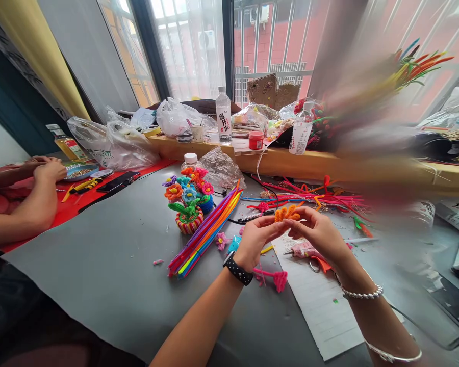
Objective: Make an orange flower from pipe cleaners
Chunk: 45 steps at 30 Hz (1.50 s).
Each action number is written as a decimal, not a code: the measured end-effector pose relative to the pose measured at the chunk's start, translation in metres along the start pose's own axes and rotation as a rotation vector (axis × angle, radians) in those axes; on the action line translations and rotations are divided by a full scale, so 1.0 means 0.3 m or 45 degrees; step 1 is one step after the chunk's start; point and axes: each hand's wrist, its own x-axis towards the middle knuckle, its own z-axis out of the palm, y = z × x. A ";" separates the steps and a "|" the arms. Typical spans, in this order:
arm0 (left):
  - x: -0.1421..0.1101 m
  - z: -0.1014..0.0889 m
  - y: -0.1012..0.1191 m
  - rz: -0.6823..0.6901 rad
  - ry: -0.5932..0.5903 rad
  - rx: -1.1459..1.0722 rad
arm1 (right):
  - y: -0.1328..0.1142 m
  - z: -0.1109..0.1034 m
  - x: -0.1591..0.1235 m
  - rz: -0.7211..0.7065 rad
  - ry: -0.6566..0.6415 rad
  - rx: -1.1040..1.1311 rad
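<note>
Pinching orange piece between fingertips of left grip and right grip, above worktop. Noted left of left grip: stem bundle, with flower pot beside it. Nearer than left grip: pink piece. Below right grip: pink tool on paper. Beyond both: loose stems.

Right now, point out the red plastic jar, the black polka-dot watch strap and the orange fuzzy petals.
Red plastic jar [256,140]: head view, front side.
Black polka-dot watch strap [240,270]: head view, band.
Orange fuzzy petals [286,213]: head view, middle.
</note>
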 end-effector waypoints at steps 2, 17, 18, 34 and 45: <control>0.000 0.002 -0.003 0.000 0.002 0.006 | -0.003 -0.001 0.000 -0.035 0.061 -0.059; -0.010 0.012 -0.002 -0.024 -0.010 0.030 | -0.011 0.003 -0.009 -0.994 0.461 -1.050; -0.009 0.012 -0.004 -0.019 -0.009 0.028 | -0.012 0.004 -0.009 -1.006 0.473 -1.055; -0.006 0.005 -0.013 0.019 0.066 -0.024 | -0.017 0.040 -0.021 -1.167 0.519 -1.219; -0.007 0.010 -0.009 0.036 0.123 -0.093 | 0.021 0.033 -0.031 -1.331 0.448 -1.191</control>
